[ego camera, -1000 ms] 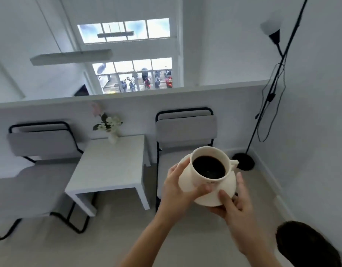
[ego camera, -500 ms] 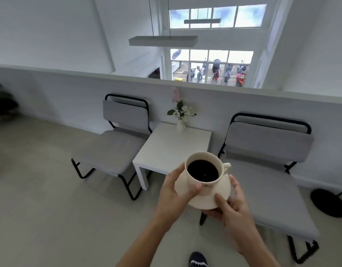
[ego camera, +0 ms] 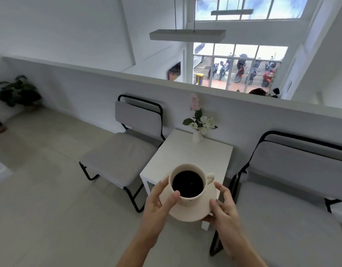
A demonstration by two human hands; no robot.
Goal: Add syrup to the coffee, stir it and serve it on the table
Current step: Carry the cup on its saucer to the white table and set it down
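A small white table (ego camera: 187, 162) stands against a low white wall, a vase of flowers (ego camera: 197, 130) at its far edge and a grey chair (ego camera: 126, 151) on each side. Held above its near edge, a cream cup (ego camera: 188, 183) of black coffee sits on a saucer (ego camera: 189, 211). The left hand (ego camera: 158, 203) and right hand (ego camera: 223, 206) grasp the saucer's rim. No writing is readable.

Only one camera here, strapped on my head, wide-angle, looking forward and down over my arms. My fingers (ego camera: 222, 191) sit close at the bottom; the white desk (ego camera: 187, 160), chairs and window lie farther ahead.
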